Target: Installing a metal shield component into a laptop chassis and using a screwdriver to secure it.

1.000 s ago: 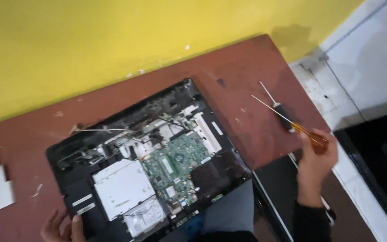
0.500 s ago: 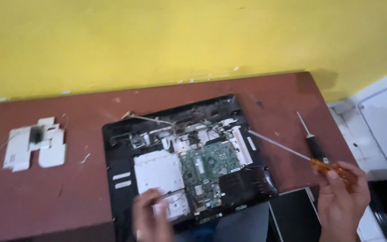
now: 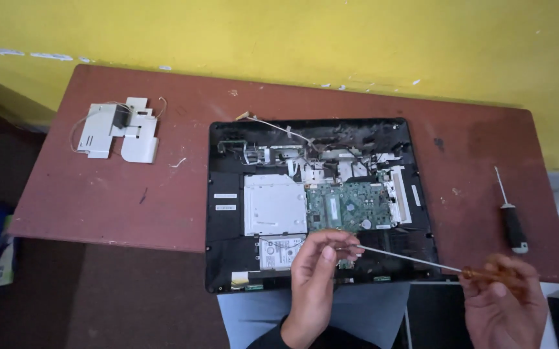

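The opened laptop (image 3: 311,200) lies on the desk (image 3: 130,194), just beyond the left hand (image 3: 318,271), whose fingers pinch the tip of a long screwdriver (image 3: 408,258); the right hand (image 3: 502,300) fingers clamp its amber handle. A slip could gouge the green circuit board (image 3: 350,207) beyond the fingertips. Left of them, small white rectangular labels (image 3: 225,201) sit on black casing.

**A reddish-brown table against the yellow wall**

The table (image 3: 98,194) carries an opened laptop chassis (image 3: 224,258) directly ahead of the hands. A black-handled screwdriver (image 3: 511,216) lies just beyond the right hand's grip. Well off to the left sits a white plastic part (image 3: 121,129) with thin wires.
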